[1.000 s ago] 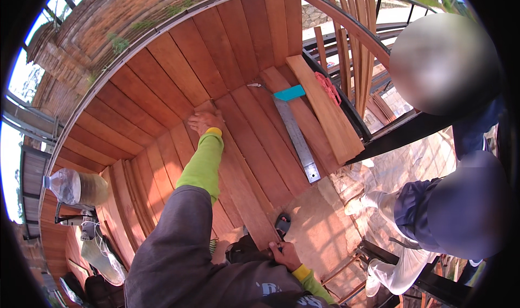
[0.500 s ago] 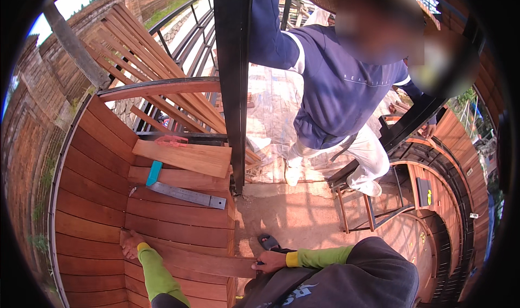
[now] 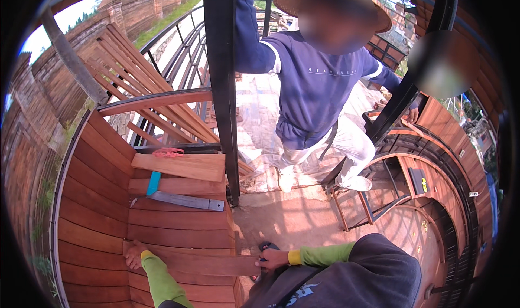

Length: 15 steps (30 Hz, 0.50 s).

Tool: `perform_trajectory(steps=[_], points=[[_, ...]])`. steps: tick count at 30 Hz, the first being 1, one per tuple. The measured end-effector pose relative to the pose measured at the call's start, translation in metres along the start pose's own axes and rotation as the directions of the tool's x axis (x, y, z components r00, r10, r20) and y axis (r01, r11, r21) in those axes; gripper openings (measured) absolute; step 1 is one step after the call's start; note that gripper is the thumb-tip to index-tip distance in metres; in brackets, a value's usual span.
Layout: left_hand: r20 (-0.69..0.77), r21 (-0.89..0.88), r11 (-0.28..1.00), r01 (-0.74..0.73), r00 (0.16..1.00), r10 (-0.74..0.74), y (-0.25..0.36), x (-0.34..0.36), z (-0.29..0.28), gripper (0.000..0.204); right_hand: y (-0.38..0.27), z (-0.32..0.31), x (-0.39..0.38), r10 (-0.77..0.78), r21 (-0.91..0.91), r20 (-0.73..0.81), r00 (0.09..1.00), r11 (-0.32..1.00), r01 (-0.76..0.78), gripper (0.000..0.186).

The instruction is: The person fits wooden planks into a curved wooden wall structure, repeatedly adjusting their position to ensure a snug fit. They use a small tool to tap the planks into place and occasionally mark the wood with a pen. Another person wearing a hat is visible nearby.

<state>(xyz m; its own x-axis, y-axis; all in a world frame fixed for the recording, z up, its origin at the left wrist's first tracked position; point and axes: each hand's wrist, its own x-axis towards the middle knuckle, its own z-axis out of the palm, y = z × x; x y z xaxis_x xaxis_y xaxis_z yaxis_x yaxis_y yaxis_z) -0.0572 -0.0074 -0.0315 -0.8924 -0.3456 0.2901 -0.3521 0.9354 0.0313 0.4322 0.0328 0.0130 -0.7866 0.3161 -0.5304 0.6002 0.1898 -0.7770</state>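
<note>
A reddish-brown wooden board point(image 3: 211, 265) lies crosswise over the slatted bench seat. My left hand point(image 3: 135, 255) is closed on its left end, close to the slatted backrest, with the fingertips partly hidden. At the other end, past the seat's front edge, my right hand point(image 3: 274, 259) grips the board between thumb and fingers. Farther up the seat rests a try square with a steel blade point(image 3: 186, 201) and a teal stock point(image 3: 154, 183). Beyond it lies a loose, lighter board point(image 3: 181, 166), with a small coral-red thing point(image 3: 168, 152) at its far edge.
A black metal post point(image 3: 222, 91) rises at the bench's far end. Behind it stands a person in a blue sweatshirt point(image 3: 319, 86) and straw hat. Long wooden strips point(image 3: 157, 86) lean at the far left. A curved bench frame point(image 3: 433, 172) runs along the right.
The view has shifted slightly, so the other person appears farther left and more of the hat shows. Both my hands still hold the board, which has hardly moved on the seat.
</note>
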Motion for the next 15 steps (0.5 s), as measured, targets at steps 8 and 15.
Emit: perform_trajectory(steps=[8, 15], points=[[0.012, -0.03, 0.999, -0.016, 1.0, 0.017, -0.001, -0.009, -0.005, 0.088, 0.014, 0.009, -0.002, -0.135, -0.085, -0.123, 0.983, 0.988, 0.125, 0.052], [-0.2, 0.008, 1.0, 0.018, 0.98, -0.016, 0.001, -0.008, 0.01, 0.083, -0.002, -0.009, -0.004, -0.05, -0.175, -0.018, 0.999, 0.984, 0.046, 0.049]])
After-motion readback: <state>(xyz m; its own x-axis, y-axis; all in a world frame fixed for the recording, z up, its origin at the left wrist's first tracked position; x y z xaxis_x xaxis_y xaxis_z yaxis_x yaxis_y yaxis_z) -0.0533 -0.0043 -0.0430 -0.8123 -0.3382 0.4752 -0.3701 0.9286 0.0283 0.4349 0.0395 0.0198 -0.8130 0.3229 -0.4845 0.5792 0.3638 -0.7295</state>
